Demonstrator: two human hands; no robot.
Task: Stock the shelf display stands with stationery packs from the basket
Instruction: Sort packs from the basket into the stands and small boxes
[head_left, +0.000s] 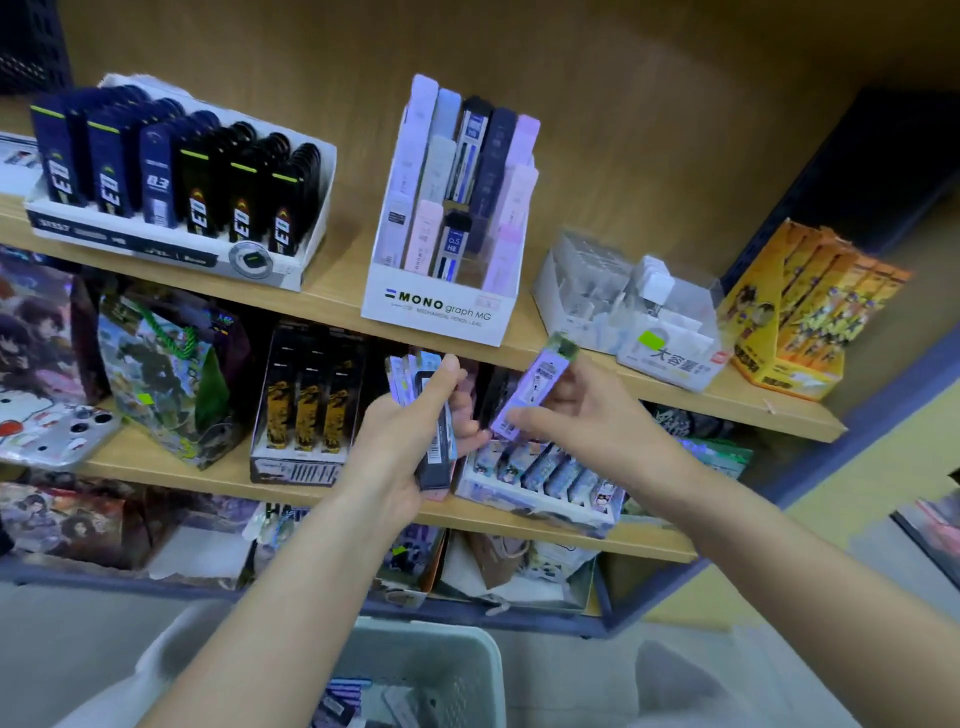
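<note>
My left hand (410, 441) grips a stack of slim stationery packs (434, 415), fanned at the top, in front of the middle shelf. My right hand (582, 410) pinches a single lilac pack (540, 387), tilted up to the right, just beside that stack. Above them on the upper shelf stands the white MONO graph display stand (441, 312) with pastel and dark lead packs in tiered rows. The pale green basket (467, 665) sits low in front of me with more packs inside.
A dark-pack display tray (171, 244) stands on the upper shelf's left; clear boxes (623, 312) and an orange carton (810, 312) on its right. The middle shelf holds a black-and-gold stand (306, 415), a pastel tray (545, 483), a gift bag (171, 374) and a phone case (57, 431).
</note>
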